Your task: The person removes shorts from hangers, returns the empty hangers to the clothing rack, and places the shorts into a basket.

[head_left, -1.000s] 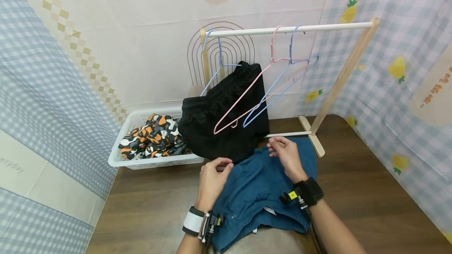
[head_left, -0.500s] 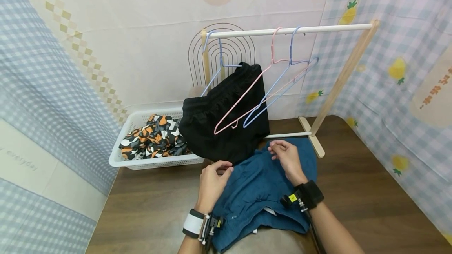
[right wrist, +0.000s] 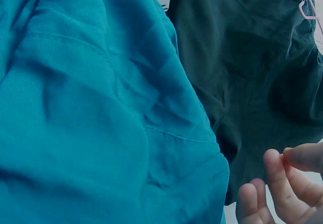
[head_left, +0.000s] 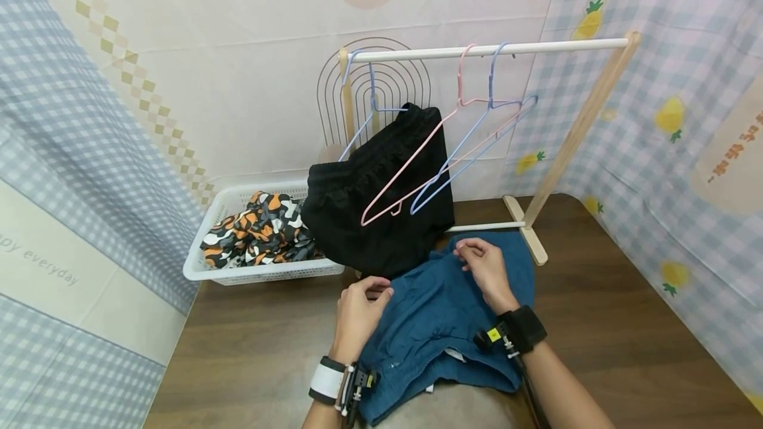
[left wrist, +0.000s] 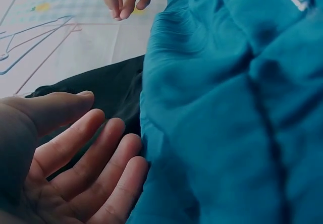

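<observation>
Blue shorts (head_left: 435, 310) lie spread on the table, waistband towards the person. My left hand (head_left: 357, 313) hovers at their left edge with fingers loosely bent and nothing in its grasp. In the left wrist view, the thumb and fingers of the left hand (left wrist: 86, 158) are apart. Over the far right part of the shorts is my right hand (head_left: 485, 273). The right wrist view shows thumb and index fingertip of the right hand (right wrist: 282, 183) meeting, with no cloth between them. Black shorts (head_left: 357, 237) hang just beyond both hands from a blue hanger (head_left: 357, 131).
A white rack (head_left: 560, 47) with wooden legs stands at the back. On its bar hang a pink hanger (head_left: 411, 159) and another blue hanger (head_left: 471, 131), in front of the black shorts. A white basket (head_left: 197, 260) with camouflage-patterned cloth (head_left: 256, 234) sits at the left.
My left hand has drifted slightly towards the person, and the right hand barely shifts the same way. The shorts, hangers and basket stay where they were.
</observation>
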`<move>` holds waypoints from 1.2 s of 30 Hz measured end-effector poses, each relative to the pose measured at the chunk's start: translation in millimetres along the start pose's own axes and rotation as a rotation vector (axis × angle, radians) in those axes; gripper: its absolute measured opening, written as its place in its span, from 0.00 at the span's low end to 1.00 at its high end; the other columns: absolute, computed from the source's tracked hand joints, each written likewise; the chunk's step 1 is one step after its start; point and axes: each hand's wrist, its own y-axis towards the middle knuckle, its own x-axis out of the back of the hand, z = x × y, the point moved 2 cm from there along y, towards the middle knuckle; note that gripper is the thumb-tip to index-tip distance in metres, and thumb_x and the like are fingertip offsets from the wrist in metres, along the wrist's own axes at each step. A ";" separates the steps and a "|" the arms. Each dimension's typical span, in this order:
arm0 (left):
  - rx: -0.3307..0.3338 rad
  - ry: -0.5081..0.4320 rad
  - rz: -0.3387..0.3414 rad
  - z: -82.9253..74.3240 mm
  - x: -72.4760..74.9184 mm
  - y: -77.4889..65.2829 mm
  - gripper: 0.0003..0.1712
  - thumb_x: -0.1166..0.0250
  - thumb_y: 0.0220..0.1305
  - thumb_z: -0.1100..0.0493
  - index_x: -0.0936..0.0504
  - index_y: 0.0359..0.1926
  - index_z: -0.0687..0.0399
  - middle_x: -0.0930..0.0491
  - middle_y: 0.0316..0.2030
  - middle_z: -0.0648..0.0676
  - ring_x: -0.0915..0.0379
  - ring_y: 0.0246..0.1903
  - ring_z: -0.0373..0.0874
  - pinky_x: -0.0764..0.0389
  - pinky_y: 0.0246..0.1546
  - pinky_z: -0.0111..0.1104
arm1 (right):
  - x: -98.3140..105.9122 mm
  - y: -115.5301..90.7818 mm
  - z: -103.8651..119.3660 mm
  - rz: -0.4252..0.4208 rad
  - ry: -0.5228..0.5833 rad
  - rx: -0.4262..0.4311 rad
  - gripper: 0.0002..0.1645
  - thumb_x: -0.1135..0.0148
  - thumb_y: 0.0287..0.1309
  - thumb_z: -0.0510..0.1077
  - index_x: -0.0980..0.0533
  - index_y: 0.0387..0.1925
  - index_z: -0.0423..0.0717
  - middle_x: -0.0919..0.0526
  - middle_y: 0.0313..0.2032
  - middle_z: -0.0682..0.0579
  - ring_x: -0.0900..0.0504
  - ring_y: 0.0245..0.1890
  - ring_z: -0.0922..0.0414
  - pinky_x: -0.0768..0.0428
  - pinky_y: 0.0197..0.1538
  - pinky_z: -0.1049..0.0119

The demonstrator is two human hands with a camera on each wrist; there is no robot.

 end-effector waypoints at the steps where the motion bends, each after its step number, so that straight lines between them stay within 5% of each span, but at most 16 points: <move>1: 0.003 -0.001 0.001 0.5 -0.1 -0.6 0.04 0.28 0.70 0.60 0.09 0.43 0.54 0.10 0.39 0.52 0.12 0.39 0.46 0.12 0.44 0.45 | 0.3 0.2 -0.8 -0.001 -0.008 0.001 0.20 0.41 0.79 0.44 0.20 0.56 0.29 0.11 0.48 0.38 0.15 0.45 0.56 0.15 0.41 0.68; 15: 0.046 0.038 -0.031 10.8 -4.8 -6.2 0.08 0.26 0.68 0.61 0.11 0.45 0.58 0.10 0.42 0.56 0.12 0.41 0.49 0.12 0.47 0.47 | 0.5 0.6 -10.2 -0.036 -0.230 0.026 0.15 0.37 0.75 0.44 0.18 0.53 0.36 0.12 0.49 0.39 0.17 0.45 0.54 0.23 0.42 0.72; 21: 0.069 0.048 -0.063 14.5 -6.1 -10.5 0.12 0.25 0.65 0.63 0.12 0.48 0.60 0.15 0.48 0.61 0.16 0.48 0.55 0.15 0.52 0.51 | -0.4 1.5 -13.8 -0.055 -0.421 0.124 0.15 0.34 0.71 0.41 0.18 0.52 0.34 0.14 0.50 0.34 0.18 0.52 0.41 0.22 0.54 0.52; 25: 0.051 0.074 -0.080 17.0 -6.1 -14.6 0.13 0.24 0.63 0.64 0.12 0.48 0.61 0.16 0.50 0.62 0.17 0.52 0.58 0.18 0.55 0.55 | -0.9 2.0 -17.3 -0.062 -0.563 0.170 0.20 0.31 0.69 0.43 0.20 0.54 0.31 0.23 0.57 0.28 0.30 0.62 0.33 0.36 0.65 0.39; 36: 0.058 0.175 -0.005 26.8 -10.6 -26.0 0.18 0.23 0.62 0.61 0.12 0.51 0.64 0.17 0.55 0.66 0.20 0.57 0.63 0.20 0.58 0.57 | 2.5 -2.1 -28.4 0.000 -0.717 0.076 0.28 0.35 0.73 0.50 0.27 0.63 0.35 0.40 0.68 0.25 0.47 0.71 0.25 0.47 0.67 0.24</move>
